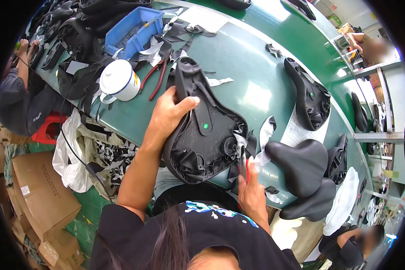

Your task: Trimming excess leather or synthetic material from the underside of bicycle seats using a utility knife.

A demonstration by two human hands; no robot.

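My left hand [168, 114] grips the edge of a black bicycle saddle [198, 157], thumb on its underside near the nose. The saddle is turned underside up, showing a small green dot and gathered black cover material around its rim. At the saddle's rear right edge, my right hand [252, 191] is closed on a red-handled tool [245, 168] with a slim metal tip. Its exact kind is hard to make out. The tip meets a loose flap of cover material [241, 143], pale on one side. Scraps of the same material [267, 128] lie just to the right.
Left of the saddle are a white enamel mug [119, 81], red-handled pliers [155, 80] and a blue bin [132, 33]. More saddles [299, 164] lie to the right on the green table [229, 56]. Cardboard boxes [42, 189] stand at lower left. Other people work nearby.
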